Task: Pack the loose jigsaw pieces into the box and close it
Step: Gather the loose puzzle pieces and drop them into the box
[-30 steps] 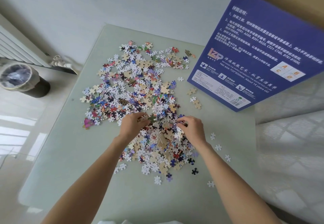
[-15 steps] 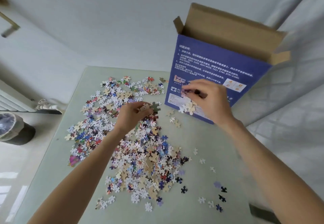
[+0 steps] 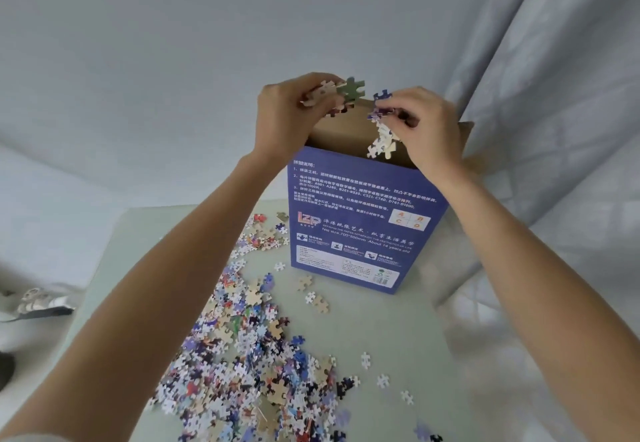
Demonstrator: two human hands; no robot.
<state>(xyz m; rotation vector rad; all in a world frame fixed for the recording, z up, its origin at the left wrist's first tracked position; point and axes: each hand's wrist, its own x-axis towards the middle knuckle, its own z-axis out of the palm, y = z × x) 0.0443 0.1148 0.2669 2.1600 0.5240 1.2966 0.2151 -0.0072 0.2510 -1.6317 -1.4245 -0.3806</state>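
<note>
Two hands are raised over the open top of the blue box [image 3: 360,227], which stands upright on the pale green desk [image 3: 391,334]. The left hand [image 3: 287,119] grips a small bunch of jigsaw pieces [image 3: 341,93] between thumb and curled fingers, a green piece sticking out toward the right hand. The right hand [image 3: 429,130] pinches another cluster of pieces [image 3: 382,130], mostly white and purple, which hangs from its fingertips down past the box's brown cardboard rim; whether any of them are loose and falling cannot be told. Both handfuls sit just beside each other, apart by a narrow gap, above the box mouth. Below and nearer than the left forearm, a large pile of loose pieces [image 3: 249,365] spreads across the desk, reaching up to the left foot of the box. A few stray pieces [image 3: 382,380] lie under the right forearm, well apart from the pile. Behind the right hand hangs a pale curtain [image 3: 554,95].
</note>
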